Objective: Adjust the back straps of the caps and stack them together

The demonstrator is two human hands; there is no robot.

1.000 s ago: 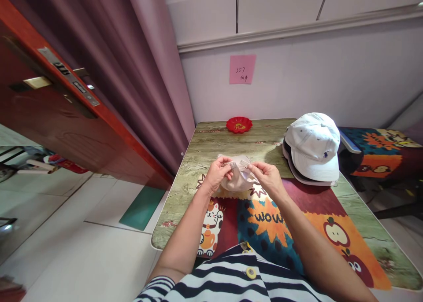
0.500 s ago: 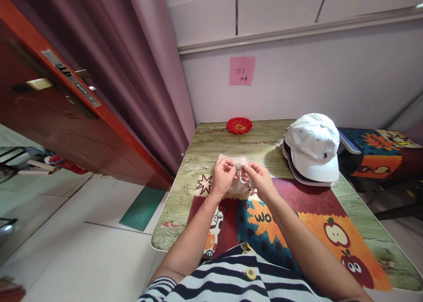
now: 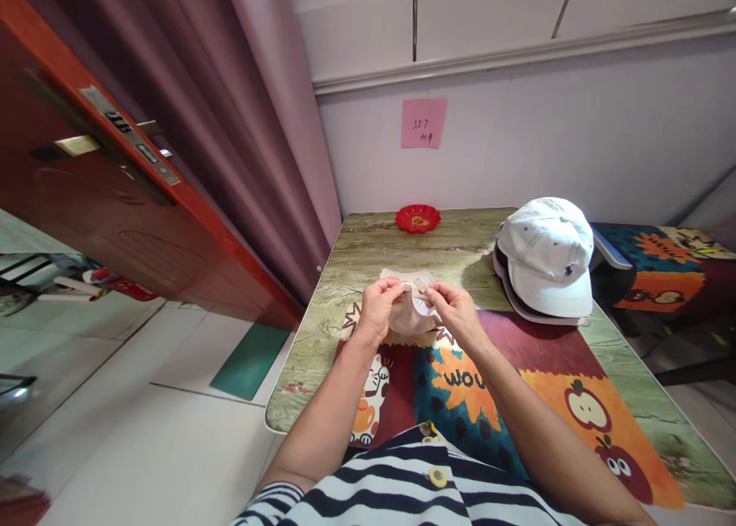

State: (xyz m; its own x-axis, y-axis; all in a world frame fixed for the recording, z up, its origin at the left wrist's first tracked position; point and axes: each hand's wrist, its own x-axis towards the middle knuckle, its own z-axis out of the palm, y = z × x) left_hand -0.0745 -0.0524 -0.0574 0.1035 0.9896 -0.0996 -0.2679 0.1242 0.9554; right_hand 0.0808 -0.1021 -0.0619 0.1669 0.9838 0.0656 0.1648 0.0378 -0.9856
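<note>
A beige cap (image 3: 412, 320) rests on the table in front of me, its back opening turned up between my hands. My left hand (image 3: 378, 308) pinches one side of the cap's back strap, where a small metallic-looking buckle (image 3: 407, 286) shows at the fingertips. In a pinch of thumb and fingers, my right hand (image 3: 455, 309) holds the other strap end (image 3: 422, 285). A short gap separates the two strap ends. Part of the cap is covered by my fingers.
Several stacked caps (image 3: 549, 258), a white one on top, sit at the table's right. A red scalloped dish (image 3: 418, 218) stands near the back edge. Under my forearms lies a colourful printed mat (image 3: 552, 350). A wooden door (image 3: 143, 227) and purple curtain (image 3: 276, 112) are at left.
The two strap ends have come apart, and a gap now shows between them. My left hand has shifted slightly left; more of the cap's back opening is visible.
</note>
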